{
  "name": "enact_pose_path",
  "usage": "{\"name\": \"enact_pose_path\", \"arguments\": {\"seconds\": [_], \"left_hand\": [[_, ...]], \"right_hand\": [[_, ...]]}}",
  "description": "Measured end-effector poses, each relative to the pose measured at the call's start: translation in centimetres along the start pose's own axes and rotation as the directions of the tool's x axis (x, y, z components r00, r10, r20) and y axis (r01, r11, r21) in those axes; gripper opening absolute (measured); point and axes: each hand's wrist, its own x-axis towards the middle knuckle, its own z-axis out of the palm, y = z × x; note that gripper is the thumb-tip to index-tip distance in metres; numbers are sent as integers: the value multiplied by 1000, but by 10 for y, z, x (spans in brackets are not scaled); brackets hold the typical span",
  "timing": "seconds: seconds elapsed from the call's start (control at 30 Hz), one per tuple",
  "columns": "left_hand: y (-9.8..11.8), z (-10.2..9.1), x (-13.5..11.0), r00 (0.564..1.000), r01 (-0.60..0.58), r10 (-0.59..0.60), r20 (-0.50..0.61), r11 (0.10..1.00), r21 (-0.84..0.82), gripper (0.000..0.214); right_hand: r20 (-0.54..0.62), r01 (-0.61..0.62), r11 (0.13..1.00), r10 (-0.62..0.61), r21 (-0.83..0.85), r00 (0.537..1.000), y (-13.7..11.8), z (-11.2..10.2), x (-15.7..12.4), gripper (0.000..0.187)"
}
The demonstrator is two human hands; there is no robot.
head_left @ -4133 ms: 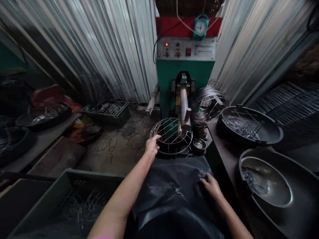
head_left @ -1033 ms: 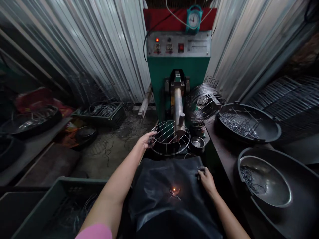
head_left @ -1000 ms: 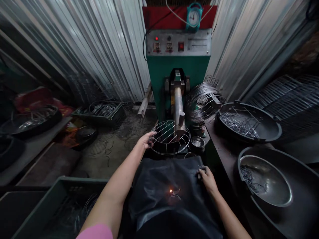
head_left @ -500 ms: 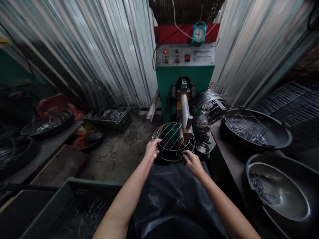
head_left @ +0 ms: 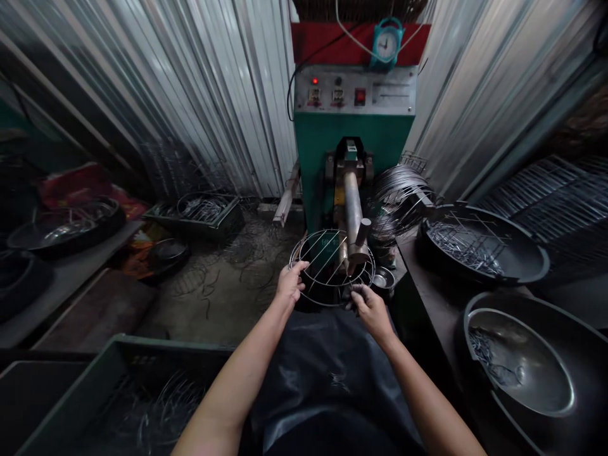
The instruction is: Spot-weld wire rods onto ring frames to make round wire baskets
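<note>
- Two green boxes sit far on the left. The near box has bent wire in it. The far box is on the floor by the tin wall and holds wire too.
- One hand, the left hand, is at the left edge of the round wire rack. Its grip is clenched on the rim, just as it was half a second ago.
- That wire rack sits in front of the green machine, right under the tip of the metal arm.
- Down low, a black cloth lies on the person's lap. A second ago the right hand rested on it. Now nothing rests there.
- Next comes the right hand. It has moved up to the near edge of the rack, and its grip is closed on the rim. So the rack is now held on two sides, not just one.
- Just beside that hand, a small bowl stands on the table.
- Farther right are a wire coil, a black pan with short wire bits in it, and a big bowl with a few more.
</note>
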Motion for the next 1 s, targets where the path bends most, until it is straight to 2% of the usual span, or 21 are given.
{"name": "enact_pose_path", "arguments": {"seconds": [0.23, 0.73, 0.87, 1.0], "left_hand": [[1, -1, 4, 1000, 9, -9, -20, 1000, 4, 36], [0, 5, 13, 996, 56, -57, -73, 998, -13, 34], [-3, 4, 14, 993, 68, -68, -98, 998, -5, 34], [-3, 6, 13, 988, 57, -56, -141, 998, -1, 34]], "right_hand": [[42, 4, 995, -8, 95, 999, 0, 0, 6, 25], [40, -31, 992, 26, 126, 999, -10, -2, 17, 27], [-64, -76, 979, 89, 189, 994, -7, -3, 7, 30], [-195, -104, 968, 150, 229, 969, 12, -20, -11, 43]]}}
